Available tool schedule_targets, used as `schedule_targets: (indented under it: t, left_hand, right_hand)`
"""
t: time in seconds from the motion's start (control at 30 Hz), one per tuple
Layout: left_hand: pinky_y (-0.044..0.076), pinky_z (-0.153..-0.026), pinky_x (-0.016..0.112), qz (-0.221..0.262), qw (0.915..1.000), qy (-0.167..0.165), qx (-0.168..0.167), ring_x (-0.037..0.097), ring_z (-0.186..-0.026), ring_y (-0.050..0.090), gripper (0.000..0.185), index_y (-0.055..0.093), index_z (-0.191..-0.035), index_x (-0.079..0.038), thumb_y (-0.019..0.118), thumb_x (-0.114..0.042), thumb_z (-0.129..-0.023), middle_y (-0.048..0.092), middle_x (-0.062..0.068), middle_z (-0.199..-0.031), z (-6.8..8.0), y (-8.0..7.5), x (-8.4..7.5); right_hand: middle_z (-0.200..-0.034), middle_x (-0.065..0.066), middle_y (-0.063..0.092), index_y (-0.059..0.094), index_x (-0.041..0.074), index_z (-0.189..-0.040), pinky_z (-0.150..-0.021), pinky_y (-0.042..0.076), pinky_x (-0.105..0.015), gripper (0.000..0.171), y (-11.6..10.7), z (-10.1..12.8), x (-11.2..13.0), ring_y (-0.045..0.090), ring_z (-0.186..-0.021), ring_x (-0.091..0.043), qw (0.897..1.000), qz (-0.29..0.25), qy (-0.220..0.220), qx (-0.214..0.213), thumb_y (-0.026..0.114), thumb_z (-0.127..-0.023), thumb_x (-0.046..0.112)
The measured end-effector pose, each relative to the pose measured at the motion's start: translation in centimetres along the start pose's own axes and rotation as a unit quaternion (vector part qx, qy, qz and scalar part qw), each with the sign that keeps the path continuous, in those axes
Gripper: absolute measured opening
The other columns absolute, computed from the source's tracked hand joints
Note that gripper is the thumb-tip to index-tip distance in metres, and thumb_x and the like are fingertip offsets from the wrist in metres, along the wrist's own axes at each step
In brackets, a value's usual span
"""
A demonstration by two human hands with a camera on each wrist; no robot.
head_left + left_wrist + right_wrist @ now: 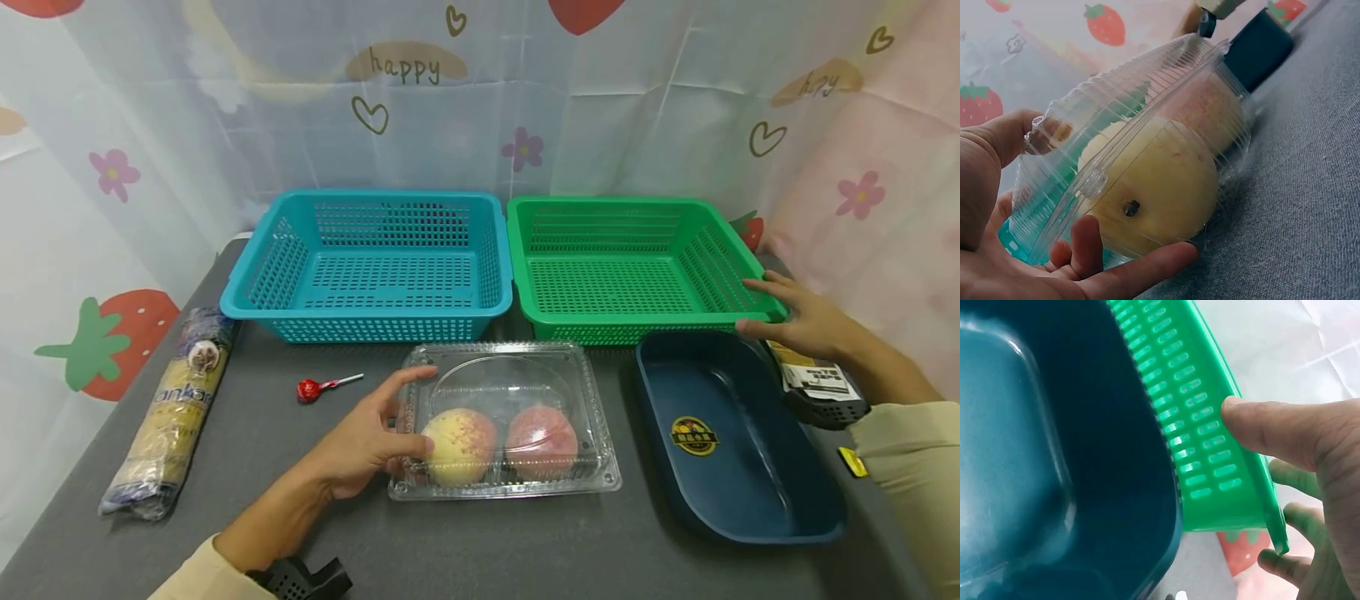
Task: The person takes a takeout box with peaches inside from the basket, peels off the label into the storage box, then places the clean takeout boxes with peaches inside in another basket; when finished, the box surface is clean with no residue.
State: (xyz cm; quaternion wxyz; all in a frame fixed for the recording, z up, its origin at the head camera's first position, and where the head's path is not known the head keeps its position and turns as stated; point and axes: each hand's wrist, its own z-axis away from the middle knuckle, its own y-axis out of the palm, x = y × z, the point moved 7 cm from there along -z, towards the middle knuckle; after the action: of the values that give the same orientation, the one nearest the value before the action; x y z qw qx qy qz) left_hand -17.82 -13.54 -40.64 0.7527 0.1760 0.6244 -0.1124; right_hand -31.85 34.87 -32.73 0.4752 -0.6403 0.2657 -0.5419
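Observation:
A clear plastic clamshell box [517, 367] lies at the front middle of the table, with a yellow round fruit [459, 446] and a pink one [542, 443] inside. My left hand [375, 433] holds the box by its left side, thumb toward the front and index finger toward the back. In the left wrist view, fingers [1088, 250] lie along the box's edge. My right hand [802, 321] grips the front right corner of the green basket [615, 318]. The right wrist view has the thumb on its rim and the other fingers on the far side.
A blue basket [367, 313] stands left of the green one. A dark blue basin [735, 467] sits before the green basket, beside a printed package [817, 375] and a small yellow packet [852, 462]. At left lie a red lollipop [309, 390] and a long wrapped pack [168, 417].

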Motion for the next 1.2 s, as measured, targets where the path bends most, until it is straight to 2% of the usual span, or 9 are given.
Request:
schedule_targets:
  t: [0.3, 0.53, 0.7, 0.8, 0.97, 1.1, 1.2]
  left_hand:
    - [0.055, -0.063, 0.044, 0.013, 0.9999, 0.000, -0.010, 0.037, -0.091, 0.053, 0.086, 0.037, -0.146, -0.020, 0.072, 0.010, -0.073, 0.026, 0.032, -0.128, 0.1, 0.2, -0.3]
    - [0.053, -0.065, 0.058, 0.074, 0.9973, -0.002, 0.005, 0.037, -0.086, 0.056, 0.084, 0.035, -0.147, -0.016, 0.067, 0.016, -0.076, 0.018, 0.030, -0.134, 0.5, 0.4, -0.8]
    - [0.052, -0.066, 0.061, 0.095, 0.9954, -0.001, 0.013, 0.036, -0.086, 0.056, 0.085, 0.032, -0.149, -0.015, 0.065, 0.017, -0.077, 0.025, 0.032, -0.126, 1.1, 0.7, -1.6]
    - [0.051, -0.066, 0.062, 0.102, 0.9946, 0.005, 0.016, 0.033, -0.082, 0.055, 0.085, 0.033, -0.148, -0.017, 0.066, 0.017, -0.077, 0.026, 0.028, -0.120, 1.6, 1.1, -2.6]
    - [0.053, -0.067, 0.059, 0.085, 0.9955, 0.030, 0.028, 0.031, -0.081, 0.056, 0.083, 0.033, -0.149, -0.017, 0.066, 0.013, -0.079, 0.026, 0.026, -0.121, 2.0, 1.8, -5.3]
    - [0.055, -0.070, 0.052, 0.058, 0.9971, 0.042, 0.026, 0.032, -0.086, 0.055, 0.082, 0.032, -0.149, -0.018, 0.066, 0.011, -0.081, 0.028, 0.027, -0.127, 1.8, 2.2, -7.6]
    - [0.054, -0.071, 0.052, 0.043, 0.9978, 0.047, 0.019, 0.034, -0.090, 0.053, 0.082, 0.032, -0.150, -0.019, 0.066, 0.011, -0.081, 0.028, 0.026, -0.129, 1.4, 2.5, -9.2]
  right_hand:
    - [-0.152, -0.035, -0.003, 0.019, -0.011, -0.147, -0.093, 0.016, -0.077, 0.081, 0.3, -0.1, -0.8, 0.008, -0.130, -0.064, 1.000, 0.001, 0.027, 0.016, 0.055, -0.096, 0.039]
    - [-0.153, -0.033, -0.004, 0.020, -0.011, -0.147, -0.094, 0.017, -0.077, 0.081, 0.4, 0.0, -0.7, 0.009, -0.129, -0.065, 0.999, 0.003, 0.036, 0.020, 0.055, -0.096, 0.040]
    - [-0.154, -0.032, -0.004, 0.020, -0.011, -0.147, -0.094, 0.017, -0.076, 0.080, 0.5, -0.1, -0.8, 0.009, -0.130, -0.064, 0.999, 0.002, 0.035, 0.018, 0.056, -0.096, 0.039]
    - [-0.154, -0.030, -0.005, 0.019, -0.010, -0.148, -0.095, 0.017, -0.075, 0.080, 0.5, -0.1, -1.0, 0.009, -0.130, -0.064, 0.999, 0.000, 0.037, 0.020, 0.056, -0.096, 0.040]
    - [-0.154, -0.031, -0.005, 0.018, -0.009, -0.148, -0.095, 0.016, -0.076, 0.082, 0.5, -0.2, -1.0, 0.008, -0.131, -0.063, 0.999, 0.003, 0.043, 0.026, 0.055, -0.096, 0.042]
    - [-0.154, -0.032, -0.004, 0.019, -0.010, -0.148, -0.095, 0.014, -0.076, 0.083, 0.3, -0.2, -1.0, 0.005, -0.132, -0.062, 0.999, 0.002, 0.043, 0.029, 0.057, -0.095, 0.042]
    - [-0.153, -0.033, -0.004, 0.019, -0.010, -0.148, -0.096, 0.014, -0.076, 0.083, 0.2, -0.2, -0.9, 0.004, -0.132, -0.061, 0.999, -0.001, 0.043, 0.031, 0.057, -0.095, 0.042]
